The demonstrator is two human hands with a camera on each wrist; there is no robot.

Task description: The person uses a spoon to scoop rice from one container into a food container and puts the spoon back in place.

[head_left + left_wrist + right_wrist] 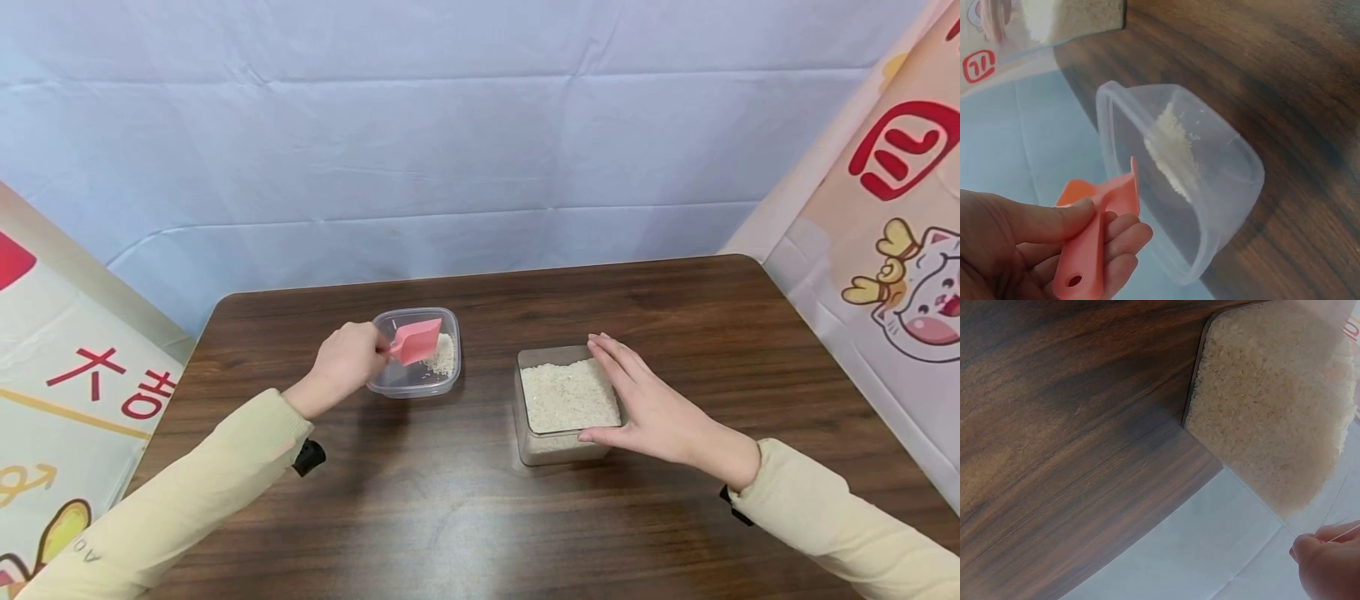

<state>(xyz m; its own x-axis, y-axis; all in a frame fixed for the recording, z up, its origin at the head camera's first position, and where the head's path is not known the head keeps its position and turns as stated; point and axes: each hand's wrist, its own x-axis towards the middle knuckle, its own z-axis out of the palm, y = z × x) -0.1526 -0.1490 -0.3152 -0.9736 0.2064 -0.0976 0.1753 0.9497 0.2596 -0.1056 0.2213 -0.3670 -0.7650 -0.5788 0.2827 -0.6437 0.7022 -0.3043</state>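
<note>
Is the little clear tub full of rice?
No, the small tub holds only a little rice along one side.

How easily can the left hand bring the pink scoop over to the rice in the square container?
Probably easily. The left hand holds the pink scoop above the small tub, and only bare table separates it from the square container. The right hand rests along its right edge, leaving the rice uncovered.

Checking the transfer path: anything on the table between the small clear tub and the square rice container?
Nothing. In the head view, only bare dark wood table lies between the small clear tub and the square rice container; the pink scoop is over the tub.
</note>
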